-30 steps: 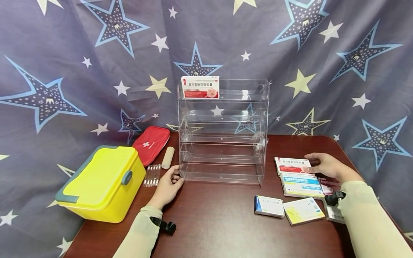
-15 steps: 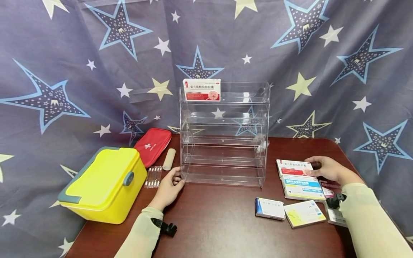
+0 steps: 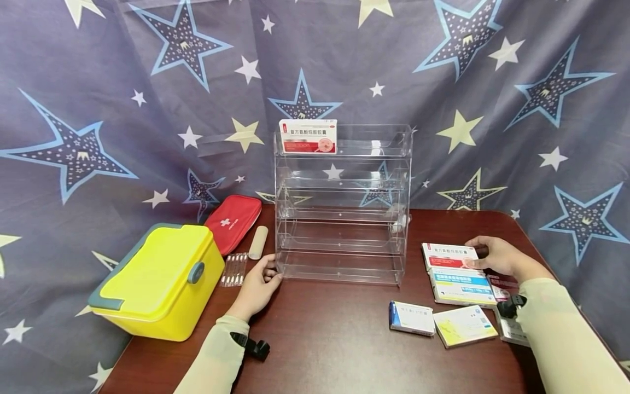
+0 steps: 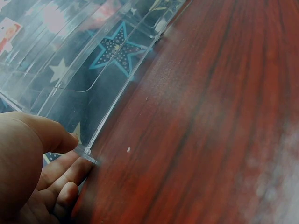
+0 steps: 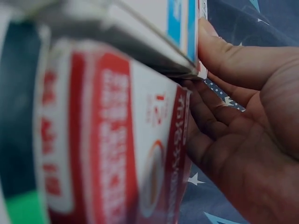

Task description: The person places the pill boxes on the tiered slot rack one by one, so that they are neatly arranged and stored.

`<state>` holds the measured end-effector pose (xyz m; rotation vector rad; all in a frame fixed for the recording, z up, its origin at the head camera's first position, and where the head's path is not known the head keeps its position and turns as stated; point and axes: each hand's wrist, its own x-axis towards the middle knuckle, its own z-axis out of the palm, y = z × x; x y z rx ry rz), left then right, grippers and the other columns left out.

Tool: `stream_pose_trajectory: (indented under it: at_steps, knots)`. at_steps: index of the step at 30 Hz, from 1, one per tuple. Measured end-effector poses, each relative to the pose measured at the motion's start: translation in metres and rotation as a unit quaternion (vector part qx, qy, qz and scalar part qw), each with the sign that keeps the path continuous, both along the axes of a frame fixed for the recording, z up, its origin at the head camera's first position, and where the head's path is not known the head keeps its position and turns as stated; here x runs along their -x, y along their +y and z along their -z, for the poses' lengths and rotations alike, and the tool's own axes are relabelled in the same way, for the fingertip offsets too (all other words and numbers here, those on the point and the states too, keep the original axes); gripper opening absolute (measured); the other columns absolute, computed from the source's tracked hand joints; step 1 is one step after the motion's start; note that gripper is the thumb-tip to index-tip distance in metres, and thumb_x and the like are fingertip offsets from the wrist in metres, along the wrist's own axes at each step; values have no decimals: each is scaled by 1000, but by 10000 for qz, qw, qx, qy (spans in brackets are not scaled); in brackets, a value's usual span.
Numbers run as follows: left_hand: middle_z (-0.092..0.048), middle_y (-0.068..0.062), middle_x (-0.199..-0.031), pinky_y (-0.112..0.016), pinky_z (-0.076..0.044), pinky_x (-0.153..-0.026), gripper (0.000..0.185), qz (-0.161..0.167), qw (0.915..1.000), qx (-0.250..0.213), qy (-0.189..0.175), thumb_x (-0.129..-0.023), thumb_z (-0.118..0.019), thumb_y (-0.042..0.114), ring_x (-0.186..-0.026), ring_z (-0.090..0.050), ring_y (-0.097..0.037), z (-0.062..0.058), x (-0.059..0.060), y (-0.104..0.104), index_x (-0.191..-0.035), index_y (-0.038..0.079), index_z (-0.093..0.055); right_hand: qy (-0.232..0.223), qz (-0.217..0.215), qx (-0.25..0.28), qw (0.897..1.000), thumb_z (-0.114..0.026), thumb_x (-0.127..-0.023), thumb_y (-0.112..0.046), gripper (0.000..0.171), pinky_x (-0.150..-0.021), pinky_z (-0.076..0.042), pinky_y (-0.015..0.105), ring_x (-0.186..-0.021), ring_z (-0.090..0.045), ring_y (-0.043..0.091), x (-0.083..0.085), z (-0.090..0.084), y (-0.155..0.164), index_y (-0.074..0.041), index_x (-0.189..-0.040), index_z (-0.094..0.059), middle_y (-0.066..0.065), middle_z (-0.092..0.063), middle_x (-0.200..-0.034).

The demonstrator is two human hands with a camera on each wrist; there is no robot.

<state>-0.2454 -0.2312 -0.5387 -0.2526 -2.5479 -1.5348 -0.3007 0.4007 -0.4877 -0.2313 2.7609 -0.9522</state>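
While the left hand [image 3: 258, 285] pinches the clear rack [image 3: 339, 276], the right hand [image 3: 503, 258] pinches the red-and-white box [image 3: 447, 255] lying right of it; probably light, crushable card, it suits a gentle end grip.

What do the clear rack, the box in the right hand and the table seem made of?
Rack: probably glossy clear plastic; the starry curtain shows through and highlights glint.
Box: likely printed card; straight edges, flat faces, finish unclear.
Table: polished-looking wood or laminate; dark grain and a soft sheen suit either.
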Motion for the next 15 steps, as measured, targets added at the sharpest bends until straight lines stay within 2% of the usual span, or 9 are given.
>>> stream_pose_trajectory:
  at_steps: [8, 15]
  knots:
    - [-67, -12, -112, -27, -52, -83, 49, 8, 10000, -5, -5, -94, -74, 2, -97, -65, -21, 0, 0, 0, -141, 6, -59, 370, 39, -209, 9991, -90, -84, -22, 57, -82, -57, 46, -99, -64, 34, -3, -6, -1, 4, -125, -62, 22, -68, -115]
    - [-67, -12, -112, -27, -52, -83, 48, 14, 10000, -22, -31, -95, -74, 2, -97, -65, -21, 1, 0, -1, -141, 6, -59, 734, 235, -381, 9963, -92, -81, -19, 50, -76, -54, 43, -91, -63, 30, -5, -13, -1, 3, -117, -65, 18, -70, -106]
